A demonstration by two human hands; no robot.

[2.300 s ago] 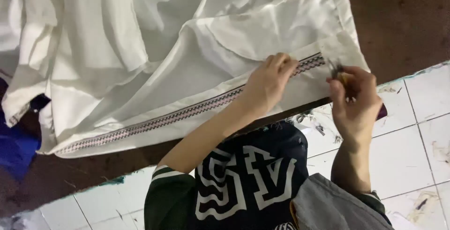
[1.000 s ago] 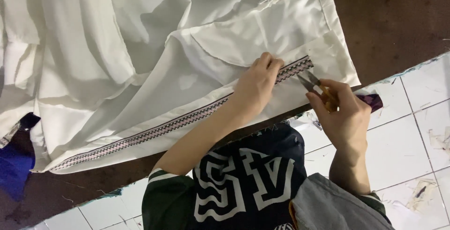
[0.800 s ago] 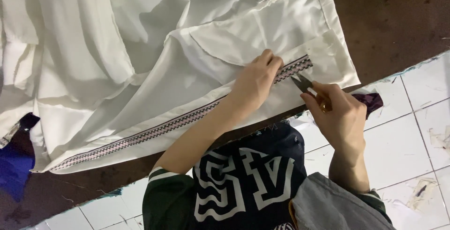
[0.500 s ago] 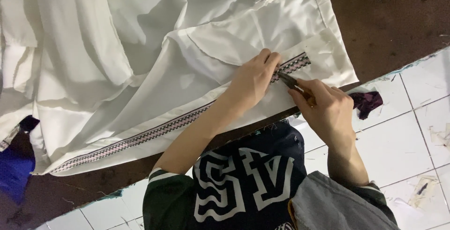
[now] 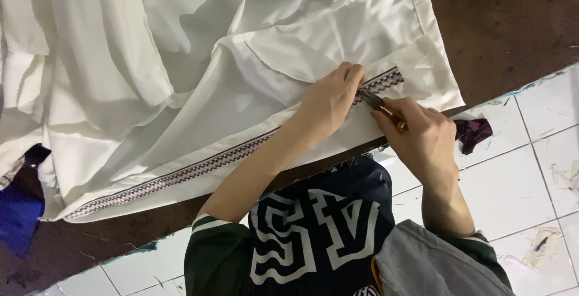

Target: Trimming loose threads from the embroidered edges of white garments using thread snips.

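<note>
A white garment is spread over the dark brown table, its patterned trim band running along the table's near edge. The left hand is laid flat on the cloth, fingers pressed together beside the band's right end. A small pair of metal snips is pinched in the closed fingers of the right hand, the tip touching the band just beside the left hand. A purple scrap is seen on the tiled floor.
</note>
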